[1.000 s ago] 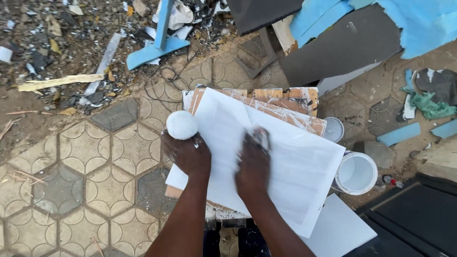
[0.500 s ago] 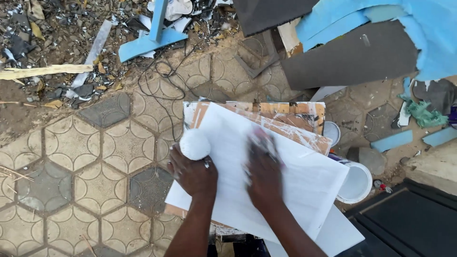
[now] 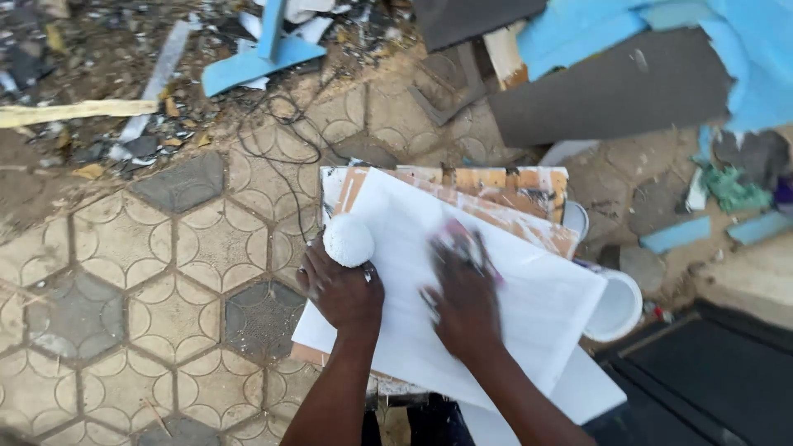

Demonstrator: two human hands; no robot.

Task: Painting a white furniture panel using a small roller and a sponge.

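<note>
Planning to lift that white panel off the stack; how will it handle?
The white panel looks stiff: it overhangs the boards without sagging. Probably light, since the left hand alone steadies it. Its smooth face may slip under the blurred right hand.

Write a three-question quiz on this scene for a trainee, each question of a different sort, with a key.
1. True or false: the left hand holds a white ball.
2. The right hand presses on: A) the white panel B) the white bucket C) the paving stones.
3. Which side of the panel is the bucket on?

Key: 1 true; 2 A; 3 the right side.
</note>
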